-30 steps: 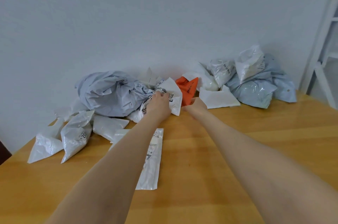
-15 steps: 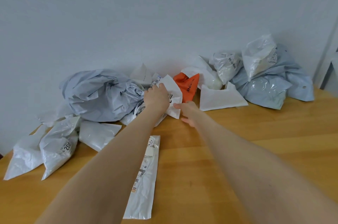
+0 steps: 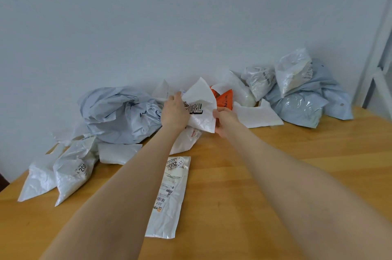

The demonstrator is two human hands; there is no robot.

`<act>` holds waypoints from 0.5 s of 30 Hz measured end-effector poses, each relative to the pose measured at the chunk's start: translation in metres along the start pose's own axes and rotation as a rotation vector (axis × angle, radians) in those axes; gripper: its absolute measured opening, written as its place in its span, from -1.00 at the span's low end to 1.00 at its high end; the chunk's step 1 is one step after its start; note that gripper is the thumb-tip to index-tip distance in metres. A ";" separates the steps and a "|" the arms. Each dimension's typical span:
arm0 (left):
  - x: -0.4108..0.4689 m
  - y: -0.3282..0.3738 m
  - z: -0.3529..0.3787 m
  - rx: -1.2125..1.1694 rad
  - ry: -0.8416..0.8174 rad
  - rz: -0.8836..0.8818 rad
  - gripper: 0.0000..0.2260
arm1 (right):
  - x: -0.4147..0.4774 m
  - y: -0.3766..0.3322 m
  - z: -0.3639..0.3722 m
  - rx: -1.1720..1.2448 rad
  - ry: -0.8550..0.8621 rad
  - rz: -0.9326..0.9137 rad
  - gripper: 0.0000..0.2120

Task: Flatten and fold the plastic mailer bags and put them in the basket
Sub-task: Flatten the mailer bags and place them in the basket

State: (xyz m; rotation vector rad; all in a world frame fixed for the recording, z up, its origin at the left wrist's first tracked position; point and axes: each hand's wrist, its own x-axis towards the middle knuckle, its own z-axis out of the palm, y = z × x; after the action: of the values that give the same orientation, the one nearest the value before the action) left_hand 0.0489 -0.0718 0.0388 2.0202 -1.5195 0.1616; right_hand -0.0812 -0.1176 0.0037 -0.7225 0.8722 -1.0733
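"RL" mailer (image 3: 201, 98) higher, between left hand (image 3: 175, 111), right hand (image 3: 224, 120)

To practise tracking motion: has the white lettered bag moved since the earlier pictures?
Yes, upward. Left hand and right hand hold the white lettered bag; its top corner now rises above the orange bag.

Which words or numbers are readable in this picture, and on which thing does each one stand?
"RL": white bag held by left hand and right hand; the letters before it are hidden.
"2004" and "507": label of the flat mailer on the table.
"200": crumpled bag at far left.
Print on the orange bag and the barcode labels at right: too blurred to read.
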 end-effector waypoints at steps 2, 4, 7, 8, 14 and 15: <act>-0.007 0.004 -0.008 -0.033 -0.014 -0.003 -0.48 | -0.005 -0.009 -0.001 0.033 0.013 -0.027 -0.86; -0.015 0.008 -0.017 -0.041 -0.017 -0.008 -0.43 | -0.009 -0.018 -0.006 0.052 0.056 -0.043 -0.79; -0.026 0.015 -0.026 -0.088 -0.014 -0.040 -0.40 | -0.023 -0.034 -0.019 0.091 0.093 -0.081 -0.79; -0.030 0.018 -0.027 -0.136 -0.025 -0.050 -0.39 | -0.029 -0.039 -0.024 0.099 0.128 -0.098 -0.81; -0.054 0.023 -0.015 -0.468 -0.091 -0.301 -0.34 | -0.062 -0.048 -0.064 0.103 0.316 -0.162 -0.66; -0.060 0.026 -0.011 -0.572 -0.128 -0.351 -0.31 | -0.072 -0.049 -0.070 0.096 0.325 -0.165 -0.66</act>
State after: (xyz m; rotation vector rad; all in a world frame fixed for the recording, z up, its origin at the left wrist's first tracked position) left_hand 0.0085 -0.0203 0.0320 1.8017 -1.0879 -0.4966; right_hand -0.1796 -0.0709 0.0295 -0.5540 1.0415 -1.3961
